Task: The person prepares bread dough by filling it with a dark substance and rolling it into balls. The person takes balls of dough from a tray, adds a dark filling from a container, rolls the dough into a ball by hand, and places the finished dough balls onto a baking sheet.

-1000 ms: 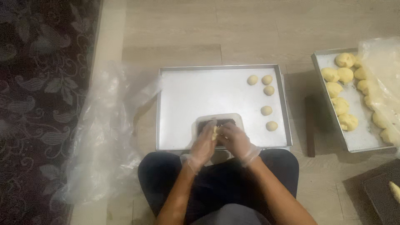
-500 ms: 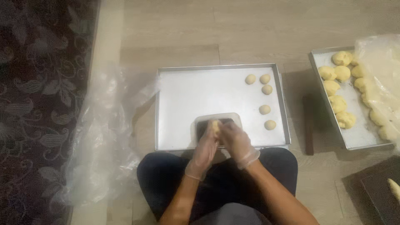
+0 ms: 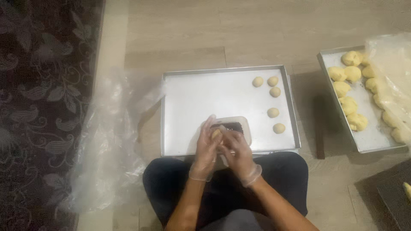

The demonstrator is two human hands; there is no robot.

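Both my hands wear thin clear gloves and meet over the near edge of a metal baking tray [image 3: 184, 102]. My left hand [image 3: 206, 144] and my right hand [image 3: 236, 152] cup one small yellow dough piece [image 3: 216, 134] between them. Just behind the hands sits a small clear plastic tub [image 3: 239, 126] with a dark filling. Several shaped dough balls [image 3: 273, 112] lie in the tray's right part.
A second tray [image 3: 370, 141] of larger dough lumps sits on the floor at right, partly under clear plastic film [image 3: 391, 64]. A crumpled plastic sheet [image 3: 105, 145] lies left of the main tray, beside a dark patterned rug [image 3: 43, 107]. A dark strip [image 3: 319, 128] lies between the trays.
My hands stay together over the tub, working the dough piece between the fingers; they have turned slightly. The trays and dough balls have not moved.
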